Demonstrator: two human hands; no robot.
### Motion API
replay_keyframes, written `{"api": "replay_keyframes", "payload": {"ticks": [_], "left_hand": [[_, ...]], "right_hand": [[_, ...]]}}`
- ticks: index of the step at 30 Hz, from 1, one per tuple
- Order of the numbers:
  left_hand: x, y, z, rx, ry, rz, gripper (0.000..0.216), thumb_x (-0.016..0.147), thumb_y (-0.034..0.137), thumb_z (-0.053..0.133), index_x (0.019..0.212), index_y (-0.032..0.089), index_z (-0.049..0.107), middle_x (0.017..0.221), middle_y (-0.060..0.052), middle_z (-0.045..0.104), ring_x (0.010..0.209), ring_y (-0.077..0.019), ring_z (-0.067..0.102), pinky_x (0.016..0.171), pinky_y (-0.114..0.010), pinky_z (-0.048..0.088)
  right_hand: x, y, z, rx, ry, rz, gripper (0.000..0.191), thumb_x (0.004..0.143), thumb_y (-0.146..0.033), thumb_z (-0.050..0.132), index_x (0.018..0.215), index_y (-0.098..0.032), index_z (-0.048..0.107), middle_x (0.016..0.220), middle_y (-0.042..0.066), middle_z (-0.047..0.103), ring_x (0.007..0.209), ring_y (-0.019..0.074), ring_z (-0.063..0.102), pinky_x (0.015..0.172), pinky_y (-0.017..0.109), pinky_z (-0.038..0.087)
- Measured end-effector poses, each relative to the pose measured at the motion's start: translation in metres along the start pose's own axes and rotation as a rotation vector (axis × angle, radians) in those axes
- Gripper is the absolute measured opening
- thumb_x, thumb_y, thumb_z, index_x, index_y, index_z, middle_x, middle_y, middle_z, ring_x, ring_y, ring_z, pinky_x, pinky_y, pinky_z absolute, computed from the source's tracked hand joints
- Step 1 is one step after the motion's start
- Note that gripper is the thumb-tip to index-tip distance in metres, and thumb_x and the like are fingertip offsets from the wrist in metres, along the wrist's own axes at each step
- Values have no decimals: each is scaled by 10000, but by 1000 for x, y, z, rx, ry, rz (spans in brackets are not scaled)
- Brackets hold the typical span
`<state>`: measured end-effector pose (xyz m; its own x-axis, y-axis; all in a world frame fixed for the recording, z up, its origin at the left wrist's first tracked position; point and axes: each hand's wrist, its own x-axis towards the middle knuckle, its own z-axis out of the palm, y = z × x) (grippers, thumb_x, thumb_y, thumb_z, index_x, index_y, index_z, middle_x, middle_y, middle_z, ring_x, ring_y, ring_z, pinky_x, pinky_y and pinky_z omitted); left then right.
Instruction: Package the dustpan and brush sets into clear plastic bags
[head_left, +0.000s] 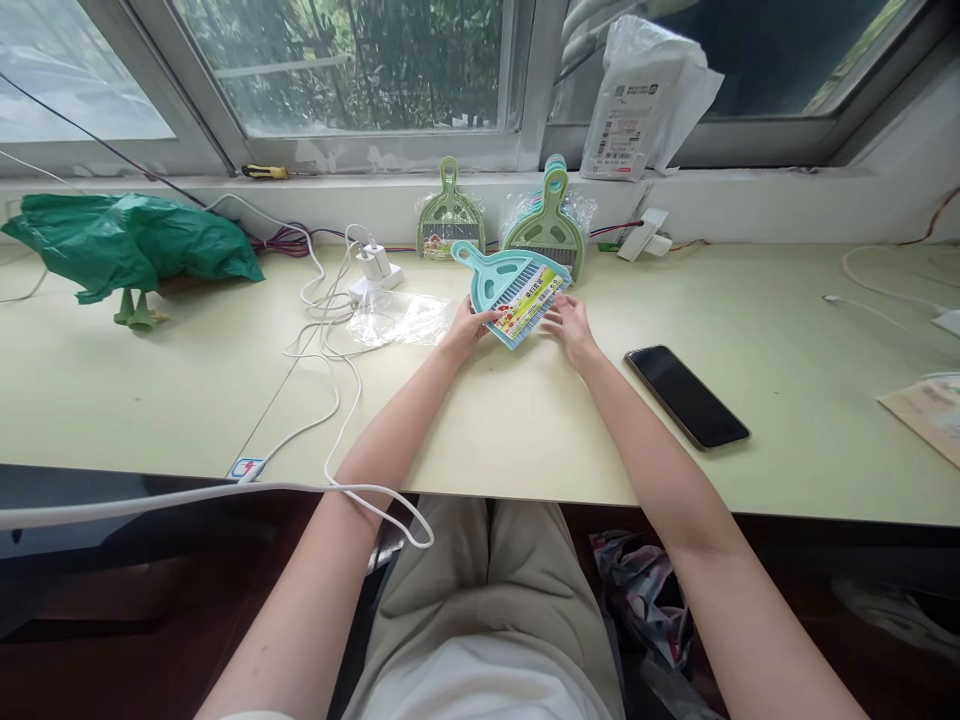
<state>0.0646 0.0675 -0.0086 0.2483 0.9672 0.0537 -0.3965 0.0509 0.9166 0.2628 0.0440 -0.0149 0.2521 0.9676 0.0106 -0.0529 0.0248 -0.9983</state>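
Note:
A light blue mini dustpan is tilted above the desk, with a striped-bristle brush and a yellow-green printed card on its face. My left hand grips its lower left edge, thumb on the front. At the lower right edge, my right hand has its fingers apart, with fingertips against or very near the card's corner; whether they press on it is hard to see. Just behind, a stack of wrapped dustpans leans on the wall, a green one in front. Another wrapped green dustpan leans to its left.
Crumpled clear plastic and white cables lie left of my hands, beside a charger on a power strip. A black phone lies right. Green plastic bag is far left; a white package and a cutter are on the sill.

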Motion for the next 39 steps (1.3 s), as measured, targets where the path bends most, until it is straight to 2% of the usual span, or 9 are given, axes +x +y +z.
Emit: {"api": "replay_keyframes", "payload": {"ticks": [2, 4, 8, 13, 20, 27, 39], "left_hand": [[0, 1, 0, -5, -9, 10, 515, 599, 111, 763, 1054, 176, 530, 1030, -42, 670, 1011, -210, 658, 970, -421, 516], [0, 0, 0, 6, -16, 11, 512, 598, 120, 772, 1051, 175, 539, 1029, -43, 671, 1019, -215, 657, 974, -426, 514], [0, -1, -2, 24, -23, 16, 543, 576, 134, 800, 1056, 175, 548, 1042, -43, 665, 1016, -219, 655, 966, -428, 521], [1, -4, -4, 44, -18, 8, 610, 567, 148, 818, 1105, 202, 536, 1091, -40, 663, 1040, -215, 648, 958, -411, 531], [4, -7, -8, 21, -43, 15, 599, 570, 138, 823, 1096, 193, 542, 1073, -42, 668, 1018, -215, 660, 977, -441, 521], [2, -5, -7, 34, -38, -11, 621, 576, 126, 816, 1129, 202, 543, 1111, -54, 666, 1063, -224, 650, 1007, -448, 504], [4, -8, -9, 43, -66, 21, 693, 583, 138, 813, 1199, 232, 510, 1155, -48, 653, 1110, -230, 634, 1000, -429, 515]], "right_hand": [[-10, -2, 13, 92, -214, 17, 373, 832, -539, 577, 1069, -273, 465, 1150, 55, 646, 964, 173, 662, 799, 307, 582], [-17, -3, 22, 133, -266, 19, 331, 823, -455, 615, 1060, -269, 476, 1123, 37, 672, 927, 170, 680, 805, 324, 589], [-21, -2, 24, 159, -202, 30, 277, 810, -338, 624, 1038, -256, 489, 1061, 32, 699, 861, 178, 702, 780, 359, 607], [-19, 0, 22, 122, -187, 38, 270, 806, -347, 628, 1024, -250, 501, 1043, 40, 707, 864, 190, 709, 766, 366, 619], [-22, 0, 23, 144, -163, 40, 237, 811, -292, 619, 1014, -244, 505, 1063, 47, 705, 873, 191, 708, 774, 377, 620], [-23, -2, 23, 116, -172, 42, 298, 780, -357, 658, 1013, -249, 507, 1067, 54, 698, 891, 208, 706, 778, 392, 616], [-22, -2, 24, 144, -165, 58, 239, 798, -288, 630, 1000, -244, 510, 1069, 53, 697, 875, 196, 701, 797, 394, 618]]}}
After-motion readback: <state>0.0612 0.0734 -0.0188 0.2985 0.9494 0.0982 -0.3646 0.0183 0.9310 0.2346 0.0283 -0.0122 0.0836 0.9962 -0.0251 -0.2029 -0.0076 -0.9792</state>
